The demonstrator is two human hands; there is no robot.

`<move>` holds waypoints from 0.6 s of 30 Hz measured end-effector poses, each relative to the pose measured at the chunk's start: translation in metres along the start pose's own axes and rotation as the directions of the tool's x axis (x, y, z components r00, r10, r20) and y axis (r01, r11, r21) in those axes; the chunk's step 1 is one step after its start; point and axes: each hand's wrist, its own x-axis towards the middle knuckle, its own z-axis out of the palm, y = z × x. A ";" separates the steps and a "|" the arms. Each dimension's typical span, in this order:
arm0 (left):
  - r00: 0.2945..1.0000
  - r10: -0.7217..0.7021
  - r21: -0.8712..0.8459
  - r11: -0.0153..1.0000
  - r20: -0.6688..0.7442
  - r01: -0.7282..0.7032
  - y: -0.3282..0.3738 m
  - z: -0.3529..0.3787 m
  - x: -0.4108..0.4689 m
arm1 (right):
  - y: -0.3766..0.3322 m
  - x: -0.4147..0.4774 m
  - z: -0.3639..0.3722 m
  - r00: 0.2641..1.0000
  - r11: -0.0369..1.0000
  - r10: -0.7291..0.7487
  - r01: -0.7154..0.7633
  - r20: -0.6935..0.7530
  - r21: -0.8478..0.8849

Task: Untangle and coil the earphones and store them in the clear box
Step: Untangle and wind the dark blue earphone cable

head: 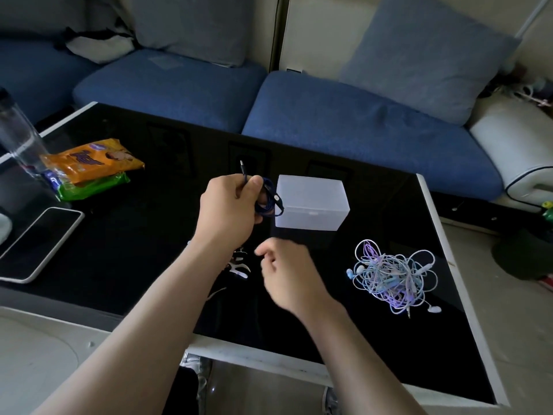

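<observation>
Risk: coil may spring open if grip slips | left hand (230,205) grips coiled blue earphones (270,203) beside clear box (314,202) | right hand (287,271) loosely curled, empty

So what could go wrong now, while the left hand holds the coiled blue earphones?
1. The clear box seems to have its lid on; opening it with only the right hand may push it away.
2. The plug end sticks out of the left hand, so the blue earphones may uncoil when released.
</observation>
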 end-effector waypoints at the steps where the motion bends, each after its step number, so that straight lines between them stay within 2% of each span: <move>1: 1.000 -0.009 0.004 1.000 0.006 0.009 -0.002 -0.003 0.001 | -0.006 -0.001 0.009 0.996 0.997 -0.075 0.077 0.055 -0.026; 5: 1.000 -0.025 0.013 1.000 0.005 0.025 0.000 -0.006 0.002 | -0.031 -0.004 0.034 0.935 0.956 -0.287 0.295 0.209 -0.005; 9: 0.999 -0.031 0.009 0.999 0.022 0.031 0.000 -0.007 0.003 | -0.047 -0.007 0.051 0.874 0.938 -0.284 0.338 0.394 -0.074; 15: 0.997 -0.039 0.020 0.999 0.071 0.037 0.000 -0.007 0.002 | -0.047 -0.005 0.063 0.907 0.875 -0.284 0.378 0.312 -0.303; 18: 0.995 -0.058 0.039 0.998 0.085 0.055 0.000 -0.007 0.001 | -0.042 -0.002 0.054 0.906 0.929 -0.235 0.316 0.351 -0.194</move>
